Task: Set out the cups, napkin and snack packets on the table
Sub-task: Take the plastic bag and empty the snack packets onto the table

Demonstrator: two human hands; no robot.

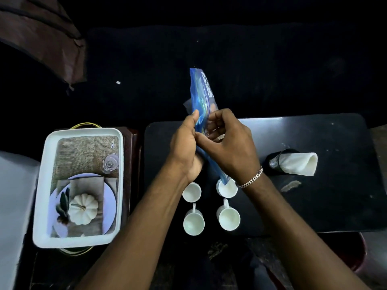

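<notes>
Four white cups (pixel 210 206) already stand on the dark table (pixel 314 195) and the napkin (pixel 297 166) sits in its holder (pixel 274 162), while the left hand (pixel 184 147) and right hand (pixel 228 143) both grip a blue snack packet (pixel 202 97) above the cups, not yet laid down.

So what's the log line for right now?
hands: both hold blue packet | cups: four on table | napkin: in holder

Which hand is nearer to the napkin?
Right. The right hand holds the blue packet just left of the napkin; the left hand grips it from the far side, farther away.
</notes>
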